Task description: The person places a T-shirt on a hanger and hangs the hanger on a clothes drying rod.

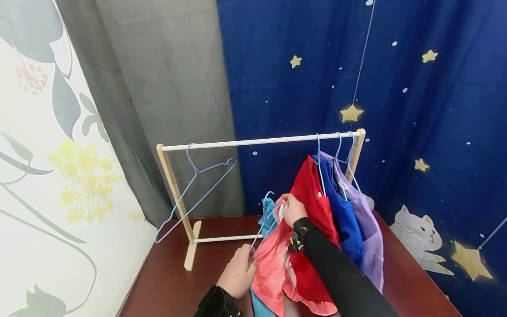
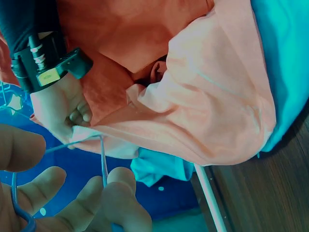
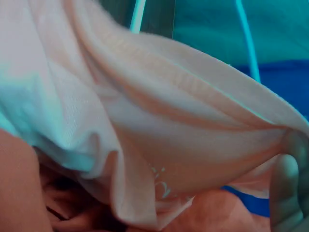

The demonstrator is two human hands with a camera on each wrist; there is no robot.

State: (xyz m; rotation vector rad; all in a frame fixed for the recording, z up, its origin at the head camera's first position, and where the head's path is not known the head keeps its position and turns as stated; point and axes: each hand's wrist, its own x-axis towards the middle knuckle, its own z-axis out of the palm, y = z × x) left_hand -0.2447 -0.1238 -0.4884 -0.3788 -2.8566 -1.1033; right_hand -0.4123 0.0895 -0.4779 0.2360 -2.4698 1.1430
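A light blue wire hanger (image 1: 263, 203) is held in my left hand (image 1: 237, 270), its hook pointing up and away. In the left wrist view, the hanger wire (image 2: 104, 162) runs between the fingers to the edge of a coral-pink garment (image 2: 212, 96). My right hand (image 1: 293, 210) pinches that garment at its upper edge, close to the hanger's far end. The pink cloth (image 3: 159, 111) is stretched toward the fingertips (image 3: 287, 179) in the right wrist view, with small white print inside. A turquoise garment (image 1: 259, 304) shows beneath and behind it.
A wooden rack (image 1: 245, 142) stands on the dark red table (image 1: 158, 281). From its right end hang red (image 1: 310, 189), blue (image 1: 350, 229) and lilac (image 1: 370, 237) garments. One bare hanger (image 1: 195, 174) hangs at the left. Curtains (image 1: 170, 79) close off the back.
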